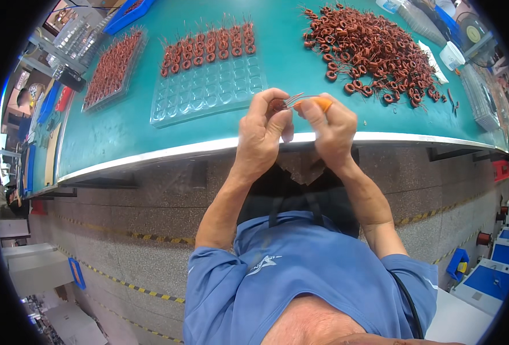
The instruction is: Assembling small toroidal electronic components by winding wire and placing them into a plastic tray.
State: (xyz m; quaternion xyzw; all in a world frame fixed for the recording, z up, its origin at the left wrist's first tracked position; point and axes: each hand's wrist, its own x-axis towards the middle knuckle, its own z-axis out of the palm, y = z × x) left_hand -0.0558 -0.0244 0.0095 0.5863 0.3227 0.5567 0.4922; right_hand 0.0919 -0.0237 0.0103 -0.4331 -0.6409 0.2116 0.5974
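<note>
Both hands meet above the near table edge (151, 154): left hand (261, 129) pinches a copper coil (277, 104), right hand (330, 127) grips orange-handled tweezers (311, 102).

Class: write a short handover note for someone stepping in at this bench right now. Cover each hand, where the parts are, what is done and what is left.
Left hand: pinching one copper coil by the table edge.
Right hand: holding orange-handled tweezers, tips at that coil.
Clear tray: far rows filled with coils, near rows empty.
Loose coil pile: far right on the green table.
Second tray, left: looks full.
Left: the pile and empty pockets.
</note>
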